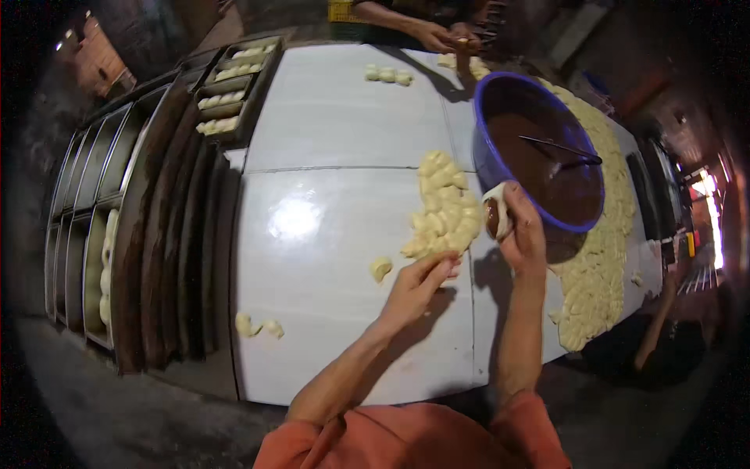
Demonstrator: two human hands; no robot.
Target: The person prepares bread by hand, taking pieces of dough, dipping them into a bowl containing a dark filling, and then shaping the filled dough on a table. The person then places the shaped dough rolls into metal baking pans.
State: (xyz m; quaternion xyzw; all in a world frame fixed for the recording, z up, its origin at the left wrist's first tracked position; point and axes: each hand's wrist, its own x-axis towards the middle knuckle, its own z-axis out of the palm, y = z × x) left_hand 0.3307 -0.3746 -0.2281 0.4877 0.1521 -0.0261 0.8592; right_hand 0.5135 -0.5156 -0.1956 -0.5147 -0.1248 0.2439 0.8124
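Observation:
My right hand [526,227] is closed around a small white thing [504,209] with glossy brown paste at its left side; whether it is dough or a wrapper I cannot tell. It is beside the near-left rim of a purple tub [482,148] of brown paste [512,133]. A dark long-handled utensil [558,147] lies across that tub. My left hand [422,288] has thumb and fingers pinched together at the near end of a pile of pale dough pieces [445,207]; what they grip is hidden. A single dough piece [380,269] lies left of that hand.
Metal loaf tins [98,176], some holding dough, stand along the left of the white table [312,133]. Dough lumps [388,75] sit far off, others [259,325] near left. A dough layer [598,289] covers the right side. Another person's hands [437,37] work at the far edge.

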